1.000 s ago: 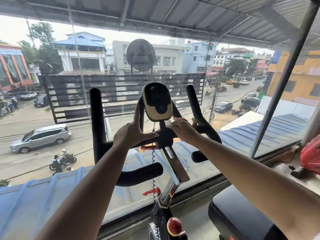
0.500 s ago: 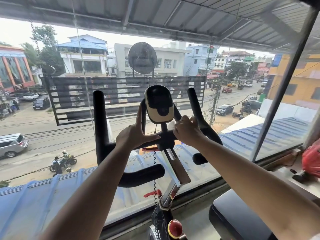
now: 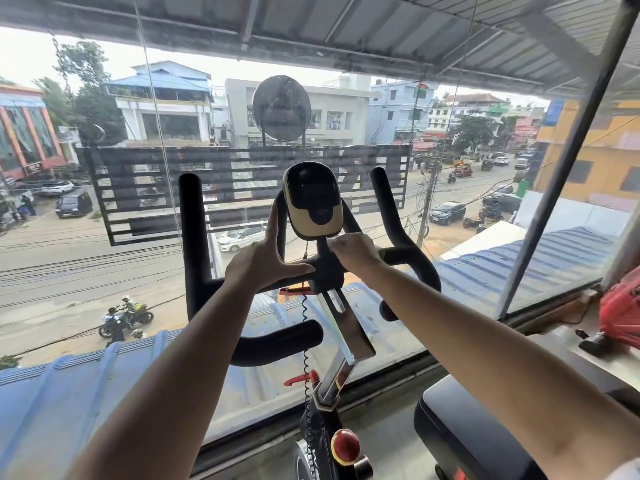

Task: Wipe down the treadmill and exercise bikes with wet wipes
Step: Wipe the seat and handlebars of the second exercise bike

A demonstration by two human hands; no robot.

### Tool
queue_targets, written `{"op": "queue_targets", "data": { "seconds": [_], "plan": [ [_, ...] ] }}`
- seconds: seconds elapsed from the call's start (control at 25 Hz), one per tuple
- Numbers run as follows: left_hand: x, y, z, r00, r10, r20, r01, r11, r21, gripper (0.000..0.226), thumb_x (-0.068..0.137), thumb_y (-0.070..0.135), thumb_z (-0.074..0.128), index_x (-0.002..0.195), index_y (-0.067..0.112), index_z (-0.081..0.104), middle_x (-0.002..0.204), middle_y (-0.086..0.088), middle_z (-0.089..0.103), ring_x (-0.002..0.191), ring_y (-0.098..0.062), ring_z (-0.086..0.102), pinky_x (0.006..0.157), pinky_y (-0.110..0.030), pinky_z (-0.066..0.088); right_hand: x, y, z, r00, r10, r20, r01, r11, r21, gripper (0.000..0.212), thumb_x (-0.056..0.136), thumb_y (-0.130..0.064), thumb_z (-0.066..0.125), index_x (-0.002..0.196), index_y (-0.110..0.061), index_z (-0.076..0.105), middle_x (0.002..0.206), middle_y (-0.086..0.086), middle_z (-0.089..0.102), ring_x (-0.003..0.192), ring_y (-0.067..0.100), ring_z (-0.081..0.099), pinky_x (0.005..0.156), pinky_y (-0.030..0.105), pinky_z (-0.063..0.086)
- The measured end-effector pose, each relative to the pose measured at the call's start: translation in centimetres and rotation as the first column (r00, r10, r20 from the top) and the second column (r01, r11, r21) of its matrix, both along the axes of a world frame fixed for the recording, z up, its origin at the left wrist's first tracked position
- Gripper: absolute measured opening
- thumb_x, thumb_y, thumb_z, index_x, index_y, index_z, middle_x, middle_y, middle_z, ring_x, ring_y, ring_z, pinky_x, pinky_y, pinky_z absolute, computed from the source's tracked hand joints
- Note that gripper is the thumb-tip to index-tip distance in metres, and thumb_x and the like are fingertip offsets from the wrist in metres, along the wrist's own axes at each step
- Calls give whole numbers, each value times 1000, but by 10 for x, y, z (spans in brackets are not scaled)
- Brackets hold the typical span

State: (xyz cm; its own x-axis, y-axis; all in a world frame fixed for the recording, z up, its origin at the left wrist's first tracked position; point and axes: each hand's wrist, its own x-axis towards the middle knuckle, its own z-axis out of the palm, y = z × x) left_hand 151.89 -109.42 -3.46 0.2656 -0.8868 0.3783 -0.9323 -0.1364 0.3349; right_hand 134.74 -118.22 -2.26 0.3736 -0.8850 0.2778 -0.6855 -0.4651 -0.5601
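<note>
Looking down through the head camera, I have the exercise bike (image 3: 325,398) straight in front of me, standing close against a large window (image 3: 104,271) with a street below. Its black handlebar (image 3: 194,237) fills the middle of the view, with one prong rising on each side and two lower grips curling back toward me. Between the prongs sits the console (image 3: 313,199), a beige pod with a dark face, on a short black post.

My left hand (image 3: 259,263) is open. The fingers point straight up along the console's left edge, and the thumb stretches right along the handlebar's cross section. My right hand (image 3: 355,252) is just under the console's lower right corner, at the post. Its fingers are curled over a wet wipe (image 3: 341,239), of which only a small white strip shows above the knuckles. The two hands are near each other on either side of the post, apart.

Below them a chrome stem (image 3: 343,336) slants down to the frame, and a black coiled cable (image 3: 305,332) hangs beside it on the left. An orange lever (image 3: 294,290) sticks out to the left under the handlebar clamp. A red lever (image 3: 302,379) sits lower down, and a red knob (image 3: 344,446) is near the bottom edge. A black padded surface (image 3: 460,431) shows at lower right. Something red (image 3: 621,313) lies on the window sill at far right; I cannot tell what it is.
</note>
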Motion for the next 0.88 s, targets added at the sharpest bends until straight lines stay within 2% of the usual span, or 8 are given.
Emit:
{"op": "queue_targets", "data": {
  "seconds": [0.12, 0.2, 0.36, 0.44, 0.6, 0.68, 0.8, 0.88],
  "plan": [
    [4, 9, -1, 999, -21, 34, 18, 997, 77, 142, 60, 77, 73, 140, 44, -39, 96, -18, 69, 77, -31, 64, 66, -36, 52, -13, 14, 4, 996, -63, 71, 83, 939, -335, 26, 90, -19, 51, 80, -4, 70, 85, 15, 68, 94, 30, 54, 77, 35, 41],
    [4, 17, -3, 990, 24, 142, -43, 991, 131, 142, 59, 81, 69, 141, 40, -39, 79, -8, 63, 64, -22, 58, 62, -34, 51, -13, 29, 4, 991, 67, 113, 10, 819, -573, 21, 90, -10, 54, 98, 3, 69, 98, 19, 67, 98, 33, 57, 82, 37, 47],
    [-4, 22, -6, 976, 84, 201, -113, 984, 140, 137, 66, 78, 68, 146, 33, -34, 90, -8, 71, 71, -23, 64, 62, -33, 47, -1, 27, -14, 871, 387, -304, -492, 661, -567, 28, 84, 3, 62, 111, -1, 69, 110, 12, 66, 109, 28, 56, 98, 40, 46],
    [-7, 21, -8, 970, 108, 216, -141, 980, 142, 136, 68, 78, 66, 147, 32, -33, 94, -8, 72, 78, -25, 67, 62, -33, 46, -2, 18, -19, 872, 316, -374, -483, 675, -557, 33, 78, 3, 67, 109, -8, 71, 107, 6, 69, 107, 28, 56, 95, 43, 45],
    [-6, 22, -9, 963, 130, 235, -167, 975, 143, 136, 68, 82, 63, 145, 30, -37, 84, -6, 71, 62, -21, 58, 57, -31, 43, 4, 23, -18, 863, -56, -503, -401, 529, -747, 22, 65, -19, 82, 86, -14, 77, 102, -3, 67, 96, 23, 59, 79, 33, 51],
    [-6, 22, -8, 967, 128, 222, -163, 976, 147, 135, 68, 81, 63, 145, 31, -37, 85, -7, 72, 63, -22, 58, 59, -32, 43, 16, 37, -13, 869, -79, -489, -336, 630, -700, 22, 69, -16, 80, 89, -10, 75, 104, 3, 64, 100, 23, 56, 82, 31, 50],
    [-8, 23, -8, 968, 125, 217, -154, 980, 122, 135, 68, 81, 63, 146, 31, -35, 90, -9, 73, 76, -27, 67, 62, -33, 42, 43, 44, -8, 956, 198, -216, -261, 910, -322, 15, 89, -3, 60, 99, 2, 69, 100, 17, 61, 104, 32, 54, 89, 38, 48],
    [-9, 23, -9, 966, 127, 224, -153, 983, 103, 132, 71, 79, 64, 147, 30, -33, 92, -10, 73, 80, -28, 69, 62, -33, 41, 49, 45, -8, 969, 244, -34, -246, 947, -207, 14, 89, -5, 61, 96, 2, 71, 93, 16, 66, 99, 33, 58, 89, 41, 49]
  ]
}}
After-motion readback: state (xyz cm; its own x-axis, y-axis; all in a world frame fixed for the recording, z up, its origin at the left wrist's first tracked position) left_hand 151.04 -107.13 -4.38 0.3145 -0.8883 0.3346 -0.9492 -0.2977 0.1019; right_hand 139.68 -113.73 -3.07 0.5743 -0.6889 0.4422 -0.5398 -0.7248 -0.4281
